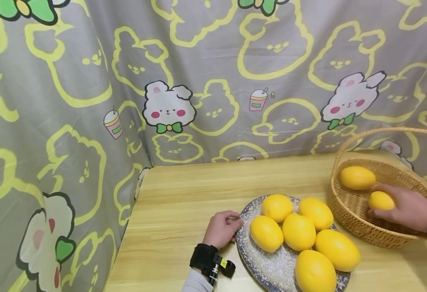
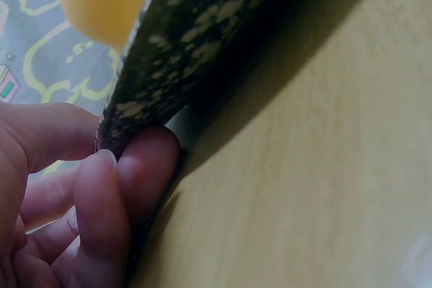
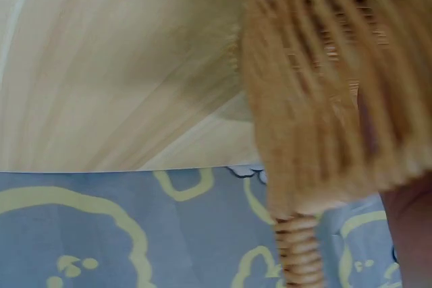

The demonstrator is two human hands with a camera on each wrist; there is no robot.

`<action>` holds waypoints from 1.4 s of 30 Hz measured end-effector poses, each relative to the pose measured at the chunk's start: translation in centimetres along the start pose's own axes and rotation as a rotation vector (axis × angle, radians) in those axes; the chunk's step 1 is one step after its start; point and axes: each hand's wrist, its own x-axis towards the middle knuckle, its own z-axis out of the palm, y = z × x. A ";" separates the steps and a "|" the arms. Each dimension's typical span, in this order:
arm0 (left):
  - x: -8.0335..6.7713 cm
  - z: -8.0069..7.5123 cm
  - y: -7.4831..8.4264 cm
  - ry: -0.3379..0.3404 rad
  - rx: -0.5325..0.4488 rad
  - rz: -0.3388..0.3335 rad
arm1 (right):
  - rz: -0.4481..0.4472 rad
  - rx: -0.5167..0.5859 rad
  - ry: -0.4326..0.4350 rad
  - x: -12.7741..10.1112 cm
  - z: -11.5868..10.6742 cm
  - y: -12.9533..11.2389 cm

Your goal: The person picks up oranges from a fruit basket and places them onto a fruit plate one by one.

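Note:
A speckled grey plate point(image 1: 268, 265) on the wooden table holds several yellow lemons point(image 1: 299, 231). My left hand point(image 1: 223, 228) pinches the plate's left rim point(image 2: 145, 92); the left wrist view shows its fingers point(image 2: 145, 166) under the dark underside. Inside a wicker basket point(image 1: 355, 221) at the right, my right hand point(image 1: 404, 209) grips a small yellow lemon point(image 1: 381, 200). A larger lemon point(image 1: 357, 177) lies in the basket behind it. The right wrist view shows only the blurred basket wall point(image 3: 324, 99) and the table.
The wooden table point(image 1: 187, 202) stretches left of the plate and behind it. A grey curtain with yellow bear outlines and rabbits point(image 1: 169, 107) closes off the back and the left side. The basket has a tall arched handle point(image 1: 388, 132).

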 end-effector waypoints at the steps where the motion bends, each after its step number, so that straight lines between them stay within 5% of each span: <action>1: 0.0 0.0 0.0 0.000 -0.001 0.000 | -0.005 0.007 0.000 0.0 -0.1 -0.3; 16: 0.0 0.0 0.2 -0.001 0.001 -0.001 | -0.029 0.011 0.022 0.1 -2.4 -4.4; 42: 0.1 0.0 0.0 0.006 0.007 -0.001 | -0.271 0.103 0.127 -2.6 -3.2 -16.3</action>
